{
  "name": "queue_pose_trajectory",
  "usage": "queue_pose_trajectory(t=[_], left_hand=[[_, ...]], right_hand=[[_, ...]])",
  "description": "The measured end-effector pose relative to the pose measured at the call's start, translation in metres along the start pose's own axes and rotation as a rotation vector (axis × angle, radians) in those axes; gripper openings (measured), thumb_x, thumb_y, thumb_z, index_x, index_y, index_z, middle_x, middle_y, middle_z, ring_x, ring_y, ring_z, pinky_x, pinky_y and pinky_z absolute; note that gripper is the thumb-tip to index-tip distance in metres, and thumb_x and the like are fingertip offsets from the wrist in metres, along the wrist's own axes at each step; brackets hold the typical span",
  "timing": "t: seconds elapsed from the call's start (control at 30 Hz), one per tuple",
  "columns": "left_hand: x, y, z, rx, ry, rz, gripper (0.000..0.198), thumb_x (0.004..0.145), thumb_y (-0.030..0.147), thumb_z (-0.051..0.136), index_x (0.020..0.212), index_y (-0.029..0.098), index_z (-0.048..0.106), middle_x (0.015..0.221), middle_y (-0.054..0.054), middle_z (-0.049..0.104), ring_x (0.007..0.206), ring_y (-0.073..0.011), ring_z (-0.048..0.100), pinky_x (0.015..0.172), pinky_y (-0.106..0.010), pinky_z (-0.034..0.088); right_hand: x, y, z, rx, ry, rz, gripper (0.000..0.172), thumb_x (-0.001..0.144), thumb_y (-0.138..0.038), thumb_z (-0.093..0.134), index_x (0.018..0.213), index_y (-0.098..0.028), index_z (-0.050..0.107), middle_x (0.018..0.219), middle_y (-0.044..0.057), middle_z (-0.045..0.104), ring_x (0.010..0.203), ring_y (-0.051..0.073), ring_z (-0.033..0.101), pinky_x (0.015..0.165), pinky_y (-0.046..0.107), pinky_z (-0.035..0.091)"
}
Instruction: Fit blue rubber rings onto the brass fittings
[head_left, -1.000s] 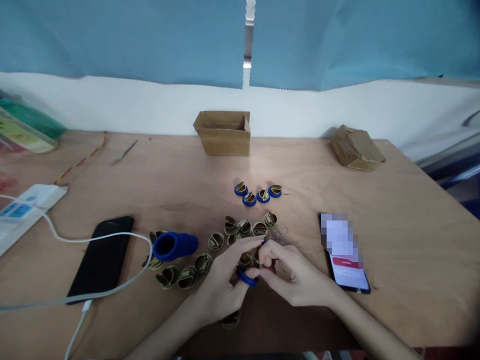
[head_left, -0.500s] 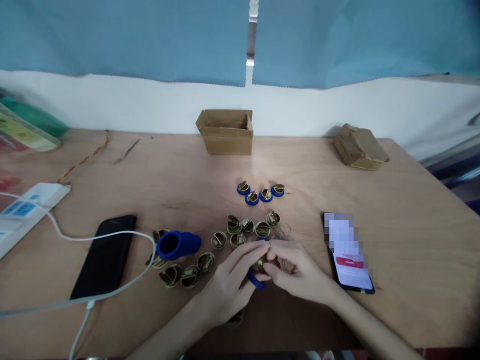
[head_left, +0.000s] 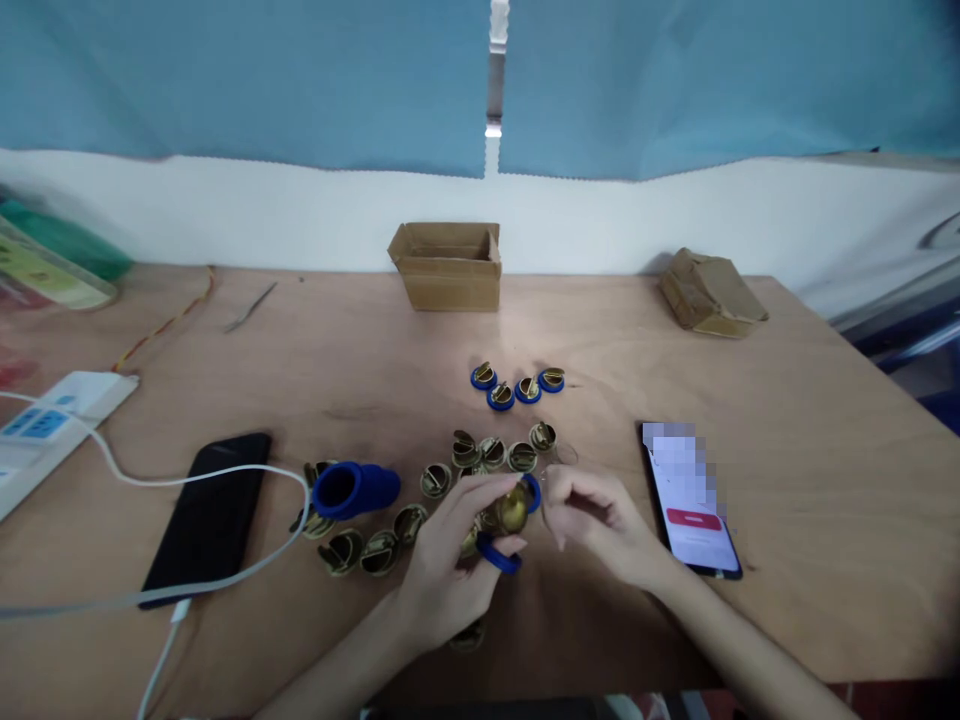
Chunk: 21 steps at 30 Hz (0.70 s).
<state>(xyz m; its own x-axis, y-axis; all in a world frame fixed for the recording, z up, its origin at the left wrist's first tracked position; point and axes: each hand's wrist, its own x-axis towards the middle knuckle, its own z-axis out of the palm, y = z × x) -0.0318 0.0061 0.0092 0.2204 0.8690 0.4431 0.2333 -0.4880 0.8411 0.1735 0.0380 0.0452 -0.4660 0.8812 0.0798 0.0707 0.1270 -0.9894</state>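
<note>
My left hand (head_left: 457,560) grips a round brass-coloured metal piece (head_left: 513,510) between thumb and fingers. One blue ring (head_left: 501,555) sits at the thumb, and another blue ring (head_left: 532,492) shows at the fingertips beside the brass piece. Just to the right, my right hand (head_left: 592,515) is closed in a pinch, a little apart from the brass piece; what its fingertips hold is too small to make out. Around the hands lie several similar brass pieces (head_left: 522,457) with upright flaps. Behind them a thin wire loop (head_left: 567,455) rests on the table.
A blue tube-like stack of rings (head_left: 356,490) lies left of my hands. Farther back sit several brass pieces in blue rings (head_left: 501,396), an open cardboard box (head_left: 454,285) and a crumpled box (head_left: 712,292). Phones (head_left: 206,520) (head_left: 694,510) flank the work; a white cable (head_left: 202,470) crosses the left.
My right hand has drawn away to the right from the brass piece, leaving a gap between the hands. The left hand still holds the piece, whose rounded brass side now shows.
</note>
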Motion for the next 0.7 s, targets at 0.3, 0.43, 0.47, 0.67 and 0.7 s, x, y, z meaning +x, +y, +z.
queue_pose_trajectory(t=[0.3,0.43,0.47,0.67,0.7], left_hand=[[0.0,-0.006,0.003,0.126,0.129,-0.214,0.049,0.087,0.021,0.075,0.132,0.027,0.059,0.118,-0.006,0.069,0.104,-0.022,0.072,0.091,-0.035,0.062],[-0.003,-0.006,0.008,0.082,0.131,-0.24,0.06,0.084,0.022,0.079,0.138,0.028,0.052,0.118,-0.004,0.075,0.102,-0.0207,0.076,0.091,-0.034,0.063],[-0.003,-0.006,0.009,0.087,0.132,-0.24,0.06,0.084,0.021,0.079,0.137,0.028,0.051,0.118,-0.004,0.076,0.1,-0.0204,0.076,0.09,-0.034,0.064],[0.002,-0.007,0.004,0.183,0.082,-0.129,0.037,0.084,0.012,0.075,0.116,0.026,0.061,0.117,-0.005,0.075,0.106,-0.0222,0.074,0.09,-0.036,0.063],[0.003,-0.008,0.003,0.198,0.064,-0.093,0.032,0.085,0.011,0.074,0.111,0.025,0.063,0.117,-0.005,0.075,0.107,-0.0223,0.073,0.091,-0.037,0.062]], right_hand=[[0.009,0.019,-0.028,-0.546,0.116,0.207,0.036,0.095,-0.027,0.054,0.06,-0.021,0.047,0.056,-0.004,0.045,0.053,0.012,0.04,0.054,0.027,0.027],[0.01,0.028,-0.025,-0.721,0.082,0.263,0.026,0.088,-0.023,0.057,0.063,-0.021,0.051,0.053,-0.004,0.048,0.049,0.011,0.041,0.053,0.027,0.026],[0.01,0.029,-0.024,-0.707,0.11,0.265,0.02,0.088,-0.023,0.057,0.069,-0.021,0.055,0.055,-0.004,0.05,0.049,0.012,0.043,0.053,0.027,0.027],[0.009,0.026,-0.017,-0.408,0.19,0.236,0.011,0.094,-0.032,0.058,0.09,-0.022,0.06,0.062,-0.006,0.047,0.055,0.013,0.043,0.054,0.026,0.032],[0.008,0.024,-0.013,-0.326,0.13,0.229,0.016,0.096,-0.035,0.057,0.088,-0.022,0.06,0.064,-0.006,0.048,0.057,0.012,0.043,0.055,0.026,0.032]])
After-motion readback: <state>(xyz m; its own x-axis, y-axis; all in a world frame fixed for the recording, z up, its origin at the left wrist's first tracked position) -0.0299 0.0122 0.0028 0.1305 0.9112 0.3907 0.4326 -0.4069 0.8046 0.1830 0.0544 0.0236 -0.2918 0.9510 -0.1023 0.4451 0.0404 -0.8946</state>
